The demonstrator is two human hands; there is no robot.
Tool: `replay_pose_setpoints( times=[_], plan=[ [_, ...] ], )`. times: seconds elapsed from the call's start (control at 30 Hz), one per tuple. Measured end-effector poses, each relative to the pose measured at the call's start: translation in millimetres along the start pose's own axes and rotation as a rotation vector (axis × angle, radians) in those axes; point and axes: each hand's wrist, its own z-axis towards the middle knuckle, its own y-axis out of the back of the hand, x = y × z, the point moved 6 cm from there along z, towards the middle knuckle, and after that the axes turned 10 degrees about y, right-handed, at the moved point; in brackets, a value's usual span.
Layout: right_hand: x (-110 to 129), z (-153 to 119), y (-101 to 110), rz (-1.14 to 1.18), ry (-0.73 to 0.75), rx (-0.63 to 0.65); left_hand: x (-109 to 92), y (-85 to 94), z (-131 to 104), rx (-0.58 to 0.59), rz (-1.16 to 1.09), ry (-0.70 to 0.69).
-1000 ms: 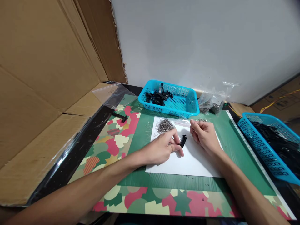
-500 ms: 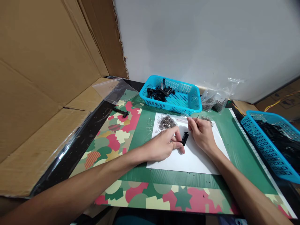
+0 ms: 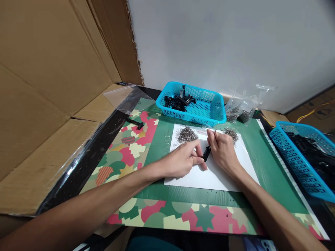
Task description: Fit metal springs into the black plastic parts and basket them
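Over a white sheet of paper (image 3: pixel 199 179), my left hand (image 3: pixel 187 158) pinches a small black plastic part (image 3: pixel 206 153) between thumb and fingers. My right hand (image 3: pixel 222 148) is closed on a thin pointed tool (image 3: pixel 215 130), whose upper end sticks out above the fingers; its kind I cannot make out. The right fingertips are right at the upper end of the black part, and whether the tool touches it is hidden. One pile of tiny metal pieces (image 3: pixel 186 135) lies beyond my left hand, and another metal pile (image 3: pixel 230 135) is behind my right hand.
A blue basket (image 3: pixel 193 118) holding black parts stands at the back. Beside it are clear bags (image 3: pixel 242 109) of metal pieces. Another blue basket (image 3: pixel 295 167) of black parts is at the right. One long black part (image 3: pixel 135 122) lies on the patterned mat (image 3: pixel 120 153). Cardboard (image 3: pixel 52 69) walls the left.
My right hand has moved slightly left and closer to the black part, and the tool in it stands more upright. My left hand keeps its hold, almost still.
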Motion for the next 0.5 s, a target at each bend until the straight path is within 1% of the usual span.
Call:
replay_pose_setpoints(
  times=[0.13,0.2,0.3,0.33,0.4,0.5],
  plan=[
    [1.2,-0.4,-0.2,0.041,-0.026,-0.021,-1.4,0.4,-1.0,-0.044,0.054,-0.038],
    [-3.8,-1.1,1.9,0.133,-0.085,-0.045,-4.7,1.9,-2.4,-0.061,0.096,-0.074],
    [-17.3,-4.3,7.4,0.337,-0.218,-0.120,-13.3,1.5,-7.7,-0.064,0.207,-0.137],
    [-21.8,-5.8,8.9,0.394,-0.255,-0.143,-16.4,-1.2,-10.5,-0.045,0.252,-0.154],
    [-28.1,-8.3,9.9,0.475,-0.290,-0.163,-21.3,-11.7,-17.5,0.032,0.332,-0.184],
    [-29.5,-9.8,7.1,0.511,-0.265,-0.131,-24.4,-33.9,-28.9,0.196,0.373,-0.235]
  ],
)
